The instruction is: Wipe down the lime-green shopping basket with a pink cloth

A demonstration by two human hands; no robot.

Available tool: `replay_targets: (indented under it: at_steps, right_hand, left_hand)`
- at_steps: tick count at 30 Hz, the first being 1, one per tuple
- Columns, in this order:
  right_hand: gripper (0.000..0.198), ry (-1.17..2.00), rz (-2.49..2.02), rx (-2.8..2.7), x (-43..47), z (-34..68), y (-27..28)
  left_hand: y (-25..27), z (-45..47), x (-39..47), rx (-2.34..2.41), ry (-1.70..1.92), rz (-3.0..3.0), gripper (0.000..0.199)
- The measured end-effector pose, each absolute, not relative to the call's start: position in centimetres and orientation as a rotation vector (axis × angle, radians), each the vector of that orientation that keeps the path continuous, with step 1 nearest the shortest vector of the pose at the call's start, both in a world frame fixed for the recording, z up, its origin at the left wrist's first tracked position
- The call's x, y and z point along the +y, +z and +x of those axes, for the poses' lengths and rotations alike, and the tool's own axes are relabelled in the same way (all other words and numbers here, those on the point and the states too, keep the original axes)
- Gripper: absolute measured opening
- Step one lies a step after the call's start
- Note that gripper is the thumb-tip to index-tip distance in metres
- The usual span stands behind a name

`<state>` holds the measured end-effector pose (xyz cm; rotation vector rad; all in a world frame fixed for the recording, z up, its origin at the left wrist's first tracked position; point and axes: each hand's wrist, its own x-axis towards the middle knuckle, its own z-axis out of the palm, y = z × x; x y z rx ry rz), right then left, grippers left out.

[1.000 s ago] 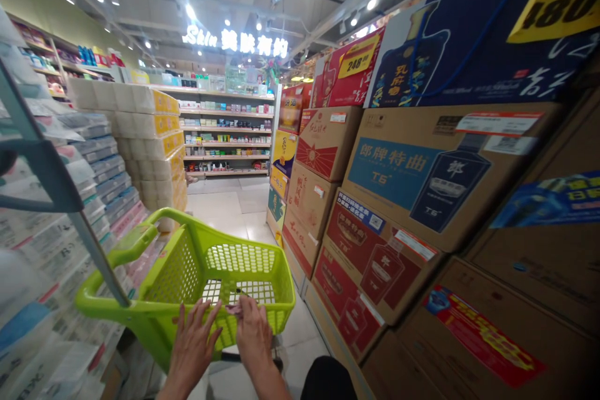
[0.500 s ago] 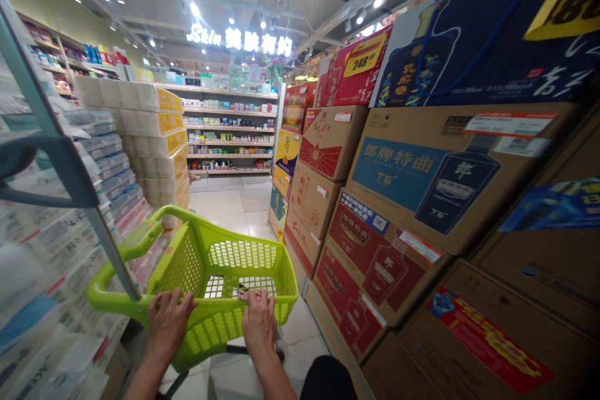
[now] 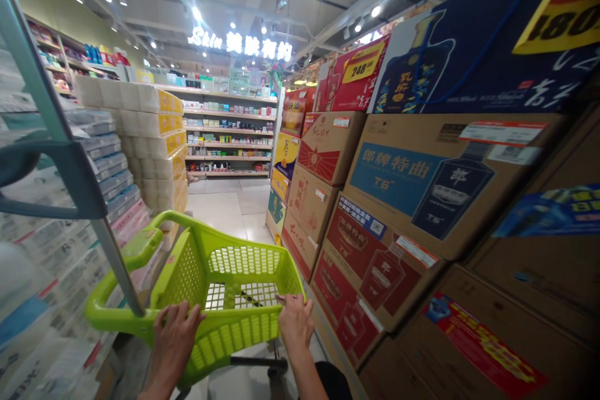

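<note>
A lime-green shopping cart basket (image 3: pixel 234 319) with slotted plastic walls stands in front of me, and no goods show inside it. My left hand (image 3: pixel 177 337) is closed over its near rim, close to the metal pole (image 3: pixel 119 262). Farther right, my right hand (image 3: pixel 296 325) grips the same rim near the corner, fingers curled over the edge. The cart's rounded green handle (image 3: pixel 140 250) juts out at the left, and neither hand is on it. The undersides of both hands are hidden.
Stacked liquor cartons (image 3: pixel 398 181) line the right side close to the cart. Wrapped paper packs (image 3: pixel 159 137) and plastic-wrapped bundles (image 3: pixel 112 169) are piled at the left. Pale floor tiles (image 3: pixel 215 200) lead to filled cosmetics shelves (image 3: pixel 229 131). A grey-blue pole grip (image 3: pixel 70 181) stands at left.
My right hand has slid right along the rim toward the corner. My left hand has shifted slightly right, and the cart's right end has swung a little nearer the cartons.
</note>
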<state>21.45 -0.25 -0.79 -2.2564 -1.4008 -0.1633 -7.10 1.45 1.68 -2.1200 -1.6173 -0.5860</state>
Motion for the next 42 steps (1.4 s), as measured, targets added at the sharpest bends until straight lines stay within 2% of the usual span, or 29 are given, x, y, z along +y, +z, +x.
replay_targets:
  at_steps: [5,10,14,20,24,28,30,36,42]
  right_hand:
    - [0.031,-0.138,-2.129,-1.501,0.1,13.7,0.1]
    - [0.053,-0.077,-1.955,-1.625,-0.5,8.4,0.1]
    - [0.059,-0.062,-1.953,-1.630,-1.7,12.1,-0.9]
    - [0.041,-0.133,-2.180,-1.487,-3.0,20.1,-1.1]
    - [0.038,-0.083,-2.193,-1.453,-3.0,17.3,-0.1]
    - [0.054,0.005,-1.968,-1.602,-2.8,10.5,1.0]
    - [0.054,0.036,-1.917,-1.634,-2.9,9.1,1.4]
    - [0.049,-0.022,-2.091,-1.543,-3.4,17.3,0.4]
    - [0.039,-0.160,-2.309,-1.395,-3.9,21.1,-0.1]
  left_hand:
    - [2.2,-5.0,1.1,-1.651,-0.551,-2.133,0.028]
    - [2.6,-4.2,0.7,-1.624,-0.538,-2.160,0.028]
    - [2.2,-4.6,0.6,-1.600,-0.544,-2.178,0.028]
    - [1.7,-4.7,0.2,-1.564,-0.574,-2.161,0.025]
    - [2.3,-3.2,-0.2,-1.592,-0.580,-2.140,0.024]
    - [3.0,-1.8,-0.7,-1.606,-0.555,-2.147,0.026]
    - [3.2,-2.1,-0.7,-1.542,-0.551,-2.193,0.026]
    - [3.5,-6.3,0.3,-1.280,-0.518,-2.201,0.028]
    - [2.7,-6.0,0.8,-1.356,-0.561,-2.182,0.019]
